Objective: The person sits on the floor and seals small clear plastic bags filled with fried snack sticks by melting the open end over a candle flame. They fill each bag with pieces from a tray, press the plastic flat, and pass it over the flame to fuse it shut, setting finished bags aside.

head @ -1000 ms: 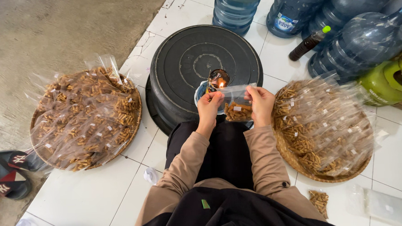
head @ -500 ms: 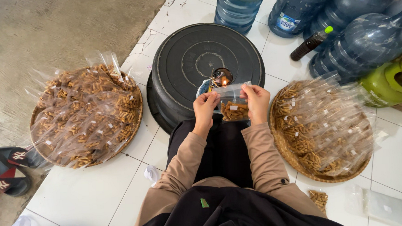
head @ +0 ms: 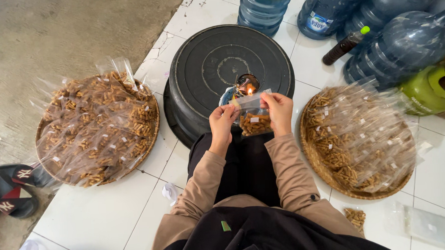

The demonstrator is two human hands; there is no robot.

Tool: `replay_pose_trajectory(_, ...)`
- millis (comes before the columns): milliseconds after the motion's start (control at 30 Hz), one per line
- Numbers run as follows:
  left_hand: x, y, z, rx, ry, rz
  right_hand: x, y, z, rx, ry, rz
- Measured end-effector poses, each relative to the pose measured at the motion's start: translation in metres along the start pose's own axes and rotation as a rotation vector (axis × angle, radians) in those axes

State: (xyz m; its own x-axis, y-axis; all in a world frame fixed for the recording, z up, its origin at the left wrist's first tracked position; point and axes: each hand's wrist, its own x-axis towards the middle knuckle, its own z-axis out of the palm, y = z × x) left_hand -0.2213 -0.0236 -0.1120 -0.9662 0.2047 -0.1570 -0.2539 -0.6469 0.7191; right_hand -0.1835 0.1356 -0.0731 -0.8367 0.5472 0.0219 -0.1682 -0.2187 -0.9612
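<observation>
Nearest the camera are the person's dark lap and two tan sleeves, reaching forward over a white tiled floor (head: 101,215). Just right of the lap a small filled snack packet (head: 355,217) lies on the tiles, with a flat stack of empty clear bags (head: 429,227) beside it. A crumpled white scrap (head: 170,192) lies on the tiles left of the lap.

Further out, the left hand (head: 221,124) and the right hand (head: 280,110) hold one clear plastic bag of brown stick snacks (head: 254,119) between them, raised over the knees. The left fingers (head: 227,113) are pressed together, pinching the bag's upper left edge; the right fingers (head: 270,100) pinch its upper right edge in the same way. The snacks sit in the lower half of the bag, and its empty top edge lies right at the flame of a small oil lamp (head: 246,85).

The lamp stands on an upturned black plastic tub (head: 205,66), just beyond the hands. To the left, a round woven tray (head: 150,138) is heaped with filled snack bags (head: 95,128); to the right, a second woven tray (head: 316,161) carries a similar heap (head: 363,134). A black sandal (head: 13,191) sits at the tile edge on the far left.

Farthest off, several large blue water jugs (head: 404,44) stand together, a dark bottle with a green cap (head: 343,46) leaning among them, and a green gas cylinder (head: 431,88) at the right edge.
</observation>
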Motion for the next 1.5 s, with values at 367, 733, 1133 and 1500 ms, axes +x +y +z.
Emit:
replay_pose_trajectory(367,-0.009,0.007,-0.009,-0.010,0.024,0.005,0.000,0.002,0.008,-0.066,-0.017,0.066)
replay_pose_trajectory(733,-0.004,0.006,0.002,0.010,0.006,-0.038,0.002,-0.003,0.002,-0.063,0.037,0.070)
replay_pose_trajectory(1133,0.002,0.001,0.026,-0.071,-0.028,-0.163,0.003,-0.020,-0.012,-0.052,0.117,0.080)
replay_pose_trajectory(1500,0.008,-0.006,0.038,-0.032,-0.075,-0.170,0.004,-0.024,-0.024,-0.037,0.154,0.059)
